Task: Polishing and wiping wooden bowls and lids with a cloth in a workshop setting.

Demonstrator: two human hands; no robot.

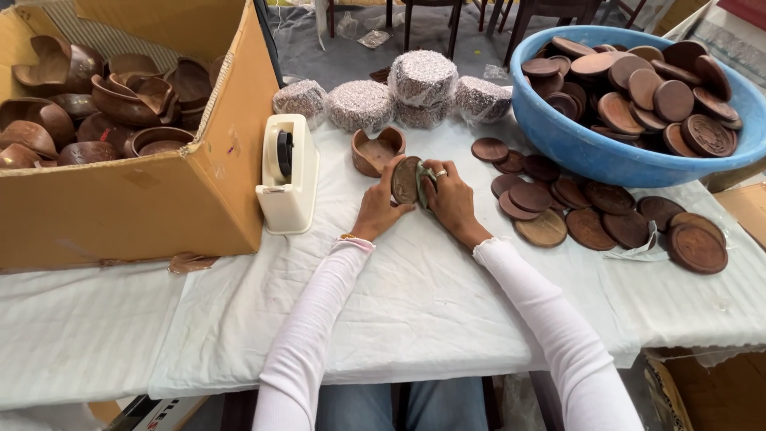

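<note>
My left hand (378,207) and my right hand (448,195) meet over the white-covered table, both on a round brown wooden lid (405,180) held on edge. Under the right hand's fingers a greenish cloth (424,177) presses against the lid. Just behind the lid stands a heart-shaped brown wooden bowl (377,151), open side up and apart from my hands. Both arms wear white sleeves.
A cardboard box (159,199) of brown bowls fills the left side. A cream tape dispenser (288,172) stands beside it. Several wrapped round bundles (363,104) sit behind. A blue basin (590,152) of lids is at right, with loose lids (586,215) spread before it.
</note>
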